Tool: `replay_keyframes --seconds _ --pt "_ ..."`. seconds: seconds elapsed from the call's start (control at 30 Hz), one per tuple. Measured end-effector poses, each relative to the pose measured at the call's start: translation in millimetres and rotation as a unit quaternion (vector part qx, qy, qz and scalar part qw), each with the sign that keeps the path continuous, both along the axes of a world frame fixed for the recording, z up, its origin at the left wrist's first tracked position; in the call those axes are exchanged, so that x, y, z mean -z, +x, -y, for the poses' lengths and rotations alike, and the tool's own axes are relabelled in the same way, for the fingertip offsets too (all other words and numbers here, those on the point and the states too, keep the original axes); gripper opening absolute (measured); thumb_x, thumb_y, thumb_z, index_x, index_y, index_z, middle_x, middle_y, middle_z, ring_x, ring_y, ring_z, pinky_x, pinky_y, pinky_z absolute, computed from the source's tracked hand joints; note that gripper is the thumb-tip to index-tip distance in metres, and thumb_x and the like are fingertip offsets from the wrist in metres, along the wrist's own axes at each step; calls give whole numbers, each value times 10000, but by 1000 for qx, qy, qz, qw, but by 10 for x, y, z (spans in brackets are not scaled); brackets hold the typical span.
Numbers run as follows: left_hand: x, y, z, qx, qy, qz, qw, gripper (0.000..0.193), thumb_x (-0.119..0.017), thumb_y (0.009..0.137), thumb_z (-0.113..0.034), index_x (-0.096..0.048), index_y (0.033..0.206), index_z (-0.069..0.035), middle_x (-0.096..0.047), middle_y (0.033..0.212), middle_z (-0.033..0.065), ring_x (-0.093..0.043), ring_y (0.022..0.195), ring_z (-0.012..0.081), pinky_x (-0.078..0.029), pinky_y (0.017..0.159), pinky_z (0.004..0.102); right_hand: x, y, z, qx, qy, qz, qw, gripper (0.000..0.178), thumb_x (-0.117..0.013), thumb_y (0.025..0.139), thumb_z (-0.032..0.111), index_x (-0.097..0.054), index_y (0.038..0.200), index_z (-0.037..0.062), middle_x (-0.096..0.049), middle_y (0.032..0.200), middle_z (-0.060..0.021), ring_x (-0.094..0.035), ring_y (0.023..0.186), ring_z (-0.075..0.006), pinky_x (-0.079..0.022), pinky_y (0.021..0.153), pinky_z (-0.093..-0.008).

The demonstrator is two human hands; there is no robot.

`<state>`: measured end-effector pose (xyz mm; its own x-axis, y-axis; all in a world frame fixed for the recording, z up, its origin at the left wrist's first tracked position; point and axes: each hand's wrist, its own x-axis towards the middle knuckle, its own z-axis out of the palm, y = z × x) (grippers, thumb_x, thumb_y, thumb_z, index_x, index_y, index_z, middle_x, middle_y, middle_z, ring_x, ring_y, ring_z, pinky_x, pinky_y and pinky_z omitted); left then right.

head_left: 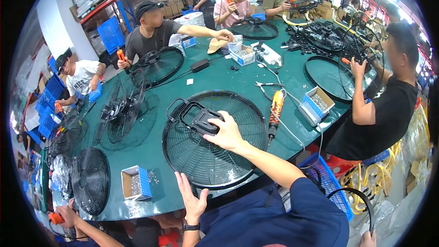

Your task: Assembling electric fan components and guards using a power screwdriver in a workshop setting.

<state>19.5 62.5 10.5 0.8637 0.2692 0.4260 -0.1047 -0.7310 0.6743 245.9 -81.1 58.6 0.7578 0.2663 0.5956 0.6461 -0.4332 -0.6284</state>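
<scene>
A large round black wire fan grille (215,164) lies flat on the green table in front of me. On its upper middle sits a black plastic housing (201,120) with a loop-shaped handle (172,108) beside it. My right hand (225,132) reaches over the grille with its fingers closed round the housing's right side. At the grille's near edge my left hand (191,197) is open, fingers stretched and holding nothing. Just right of the grille lies an orange-and-black electric screwdriver (276,110) with a grey cable.
Boxes of small screws stand at the left (136,184) and right (316,104), loose screws beside the left one. Another grille (90,180) and fan parts (121,110) lie leftward. Co-workers (153,32) surround the table; one (384,91) is close right. A blue basket (327,178) sits below the edge.
</scene>
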Motion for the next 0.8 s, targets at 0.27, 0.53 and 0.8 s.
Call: replay_keyframes --seconds 0.27,0.53,0.8 --pt "-172 205 -214 -29 -305 169 937 764 -465 908 -257 3 1461 -17 -67 1525 178 -169 1385 326 -228 1071 428 -755 -59 411 -69 233 -131 961 498 -815 641 245 -633 1039 7 -597 1056 -161 -613 944 -249 -498 816 -328" --pt "-440 765 -32 173 -599 -62 780 853 -612 835 -185 -57 1482 -199 -180 1488 167 -262 1351 302 -406 947 504 -540 126 988 -386 570 -472 551 782 -521 773 650 -476 1282 57 -482 1283 -223 -477 1155 -447 -359 967 -637" --pt "-854 866 376 315 -732 3 604 913 -482 570 -120 -216 1443 -137 -330 1356 293 -372 1193 559 -338 963 674 -417 -207 1192 -436 567 -493 494 718 -389 892 563 -306 1403 66 -381 1363 -270 -384 1202 -537 -296 983 -661"
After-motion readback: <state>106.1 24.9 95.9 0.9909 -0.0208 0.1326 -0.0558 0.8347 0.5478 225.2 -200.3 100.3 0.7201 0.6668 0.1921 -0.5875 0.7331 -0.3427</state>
